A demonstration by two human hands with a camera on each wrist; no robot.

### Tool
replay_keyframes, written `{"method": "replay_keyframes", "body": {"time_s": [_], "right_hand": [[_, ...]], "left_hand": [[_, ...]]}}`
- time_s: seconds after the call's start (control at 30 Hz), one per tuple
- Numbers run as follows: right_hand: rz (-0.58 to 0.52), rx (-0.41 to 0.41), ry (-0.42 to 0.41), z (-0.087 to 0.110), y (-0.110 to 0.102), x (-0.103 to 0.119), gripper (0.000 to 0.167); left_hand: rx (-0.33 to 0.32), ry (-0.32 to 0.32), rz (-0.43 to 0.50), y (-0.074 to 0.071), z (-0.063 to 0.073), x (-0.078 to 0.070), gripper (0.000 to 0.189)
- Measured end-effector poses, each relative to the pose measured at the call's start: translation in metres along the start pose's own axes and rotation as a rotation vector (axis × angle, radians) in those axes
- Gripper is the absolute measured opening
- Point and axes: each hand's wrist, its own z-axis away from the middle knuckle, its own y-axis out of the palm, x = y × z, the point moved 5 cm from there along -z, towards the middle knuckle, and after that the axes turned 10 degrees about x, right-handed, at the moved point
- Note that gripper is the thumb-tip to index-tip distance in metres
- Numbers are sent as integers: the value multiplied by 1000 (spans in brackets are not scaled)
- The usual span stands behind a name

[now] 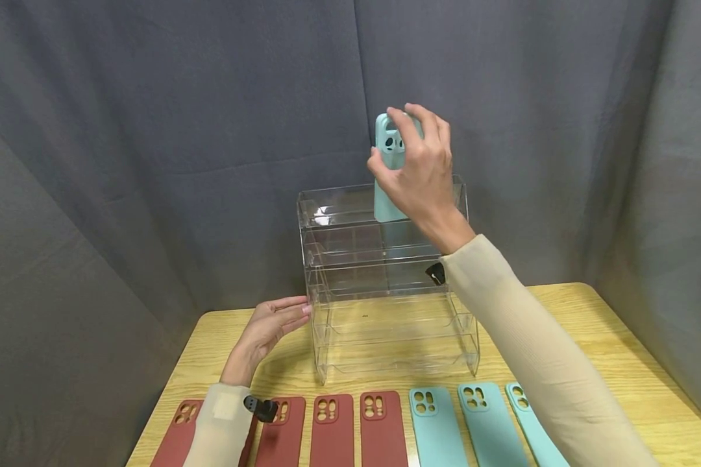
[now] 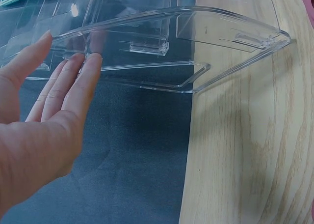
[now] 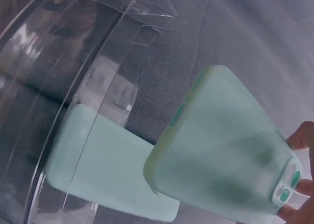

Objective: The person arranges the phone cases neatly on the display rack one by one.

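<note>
My right hand point(image 1: 423, 168) grips a mint-green phone case point(image 3: 221, 150) near its camera-hole end, fingertips over the top and thumb at the side. The case is raised at the top tier of a clear plastic display rack point(image 1: 350, 262). In the right wrist view, a second mint case point(image 3: 108, 170) stands in the rack's tier, partly overlapped by the held one. With fingers extended, my left hand point(image 1: 271, 324) touches the rack's left side panel, lower down; the left wrist view has its fingertips at the panel's edge.
Red phone cases point(image 1: 333, 431) lie in a row along the front of the wooden table point(image 1: 222, 331), continuing with mint cases point(image 1: 438, 421) to the right. My left sleeve covers part of the red ones. Grey curtains point(image 1: 210, 130) hang behind and at both sides.
</note>
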Motion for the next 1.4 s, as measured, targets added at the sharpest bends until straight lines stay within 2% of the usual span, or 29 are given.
{"method": "replay_keyframes", "body": {"time_s": [0.3, 0.5, 0.7, 1.27, 1.4], "right_hand": [[79, 27, 18, -24, 40, 4, 49], [168, 24, -1, -26, 69, 4, 48], [213, 40, 17, -25, 90, 6, 49], [310, 58, 19, -21, 115, -2, 47], [320, 89, 29, -20, 120, -2, 46]], "left_hand": [[4, 8, 14, -3, 0, -1, 55], [2, 5, 11, -5, 2, -1, 55], [-16, -3, -11, -4, 2, 2, 54], [-11, -1, -13, -3, 2, 1, 55], [-10, 0, -16, -3, 2, 1, 55]]}}
